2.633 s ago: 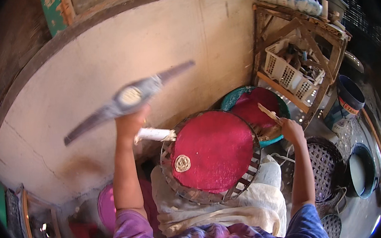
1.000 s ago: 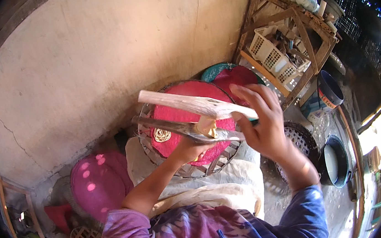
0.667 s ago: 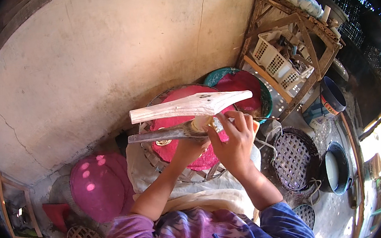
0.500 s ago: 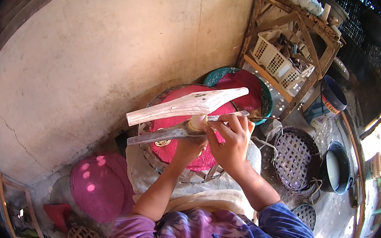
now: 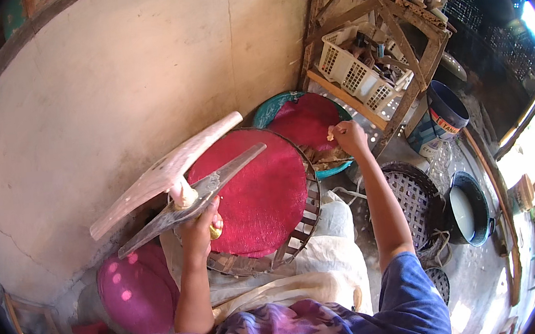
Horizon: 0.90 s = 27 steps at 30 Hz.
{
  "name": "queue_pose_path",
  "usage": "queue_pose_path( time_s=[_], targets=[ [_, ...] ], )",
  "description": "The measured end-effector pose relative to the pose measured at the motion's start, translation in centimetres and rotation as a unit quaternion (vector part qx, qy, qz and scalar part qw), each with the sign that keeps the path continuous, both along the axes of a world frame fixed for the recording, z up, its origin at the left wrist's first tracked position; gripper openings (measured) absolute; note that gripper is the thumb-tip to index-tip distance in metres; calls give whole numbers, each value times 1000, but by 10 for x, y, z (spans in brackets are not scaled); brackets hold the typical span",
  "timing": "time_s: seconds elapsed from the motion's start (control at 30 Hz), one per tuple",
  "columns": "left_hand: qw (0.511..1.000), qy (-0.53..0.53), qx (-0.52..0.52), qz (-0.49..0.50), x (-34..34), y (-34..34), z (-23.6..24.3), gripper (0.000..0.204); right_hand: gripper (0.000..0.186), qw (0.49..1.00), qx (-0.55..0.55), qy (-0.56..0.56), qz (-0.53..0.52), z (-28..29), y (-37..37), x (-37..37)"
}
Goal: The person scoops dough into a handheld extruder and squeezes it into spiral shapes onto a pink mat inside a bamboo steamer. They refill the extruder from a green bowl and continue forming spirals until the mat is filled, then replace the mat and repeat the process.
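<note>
My left hand (image 5: 201,230) is closed round the yellowish grip of a tool, tilted over the left of a round basket. The tool has a long pale wooden bar (image 5: 163,168) and a flat grey bar (image 5: 216,174), joined by a short pale post. Beneath it, a round red sheet (image 5: 263,193) covers the top of the woven basket (image 5: 309,230) on my lap. Out to the right, my right hand (image 5: 349,136) pinches a small pale scrap (image 5: 330,133), whose kind I cannot make out. It hovers above the teal basin (image 5: 268,109), which holds red material.
A wooden rack (image 5: 389,23) with a white plastic crate (image 5: 351,69) stands at the back right. Right of me are a dark woven basket (image 5: 406,199), a dark basin (image 5: 471,212) and a bucket (image 5: 447,104). A purple round thing (image 5: 134,289) lies at left.
My right hand has left the tool and moved right to the basin with a pale scrap. My left hand has moved left, tilting the tool. The pale coil below the tool no longer shows.
</note>
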<state>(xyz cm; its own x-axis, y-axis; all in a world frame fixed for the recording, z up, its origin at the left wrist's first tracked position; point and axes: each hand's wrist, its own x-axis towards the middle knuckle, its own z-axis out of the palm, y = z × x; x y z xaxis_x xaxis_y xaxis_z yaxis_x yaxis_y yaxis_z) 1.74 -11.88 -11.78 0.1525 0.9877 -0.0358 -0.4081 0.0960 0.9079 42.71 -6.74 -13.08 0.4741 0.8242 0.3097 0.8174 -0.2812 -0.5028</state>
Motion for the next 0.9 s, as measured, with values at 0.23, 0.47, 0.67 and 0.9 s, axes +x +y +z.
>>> queue_pose_path(
  time_s=[0.23,0.47,0.67,0.9],
  targets=[
    [971,-237,-9,33,12,5,32,13,13,965,175,150,128,2,-8,-67],
    [893,-447,-37,-24,8,-5,61,27,43,792,156,346,478,31,-94,-247],
    [842,-522,-71,-116,-7,-19,59,30,37,632,235,553,489,23,-96,-295],
    [805,-545,-111,-207,-3,-22,45,38,34,640,260,540,482,12,-107,-299]
  ],
)
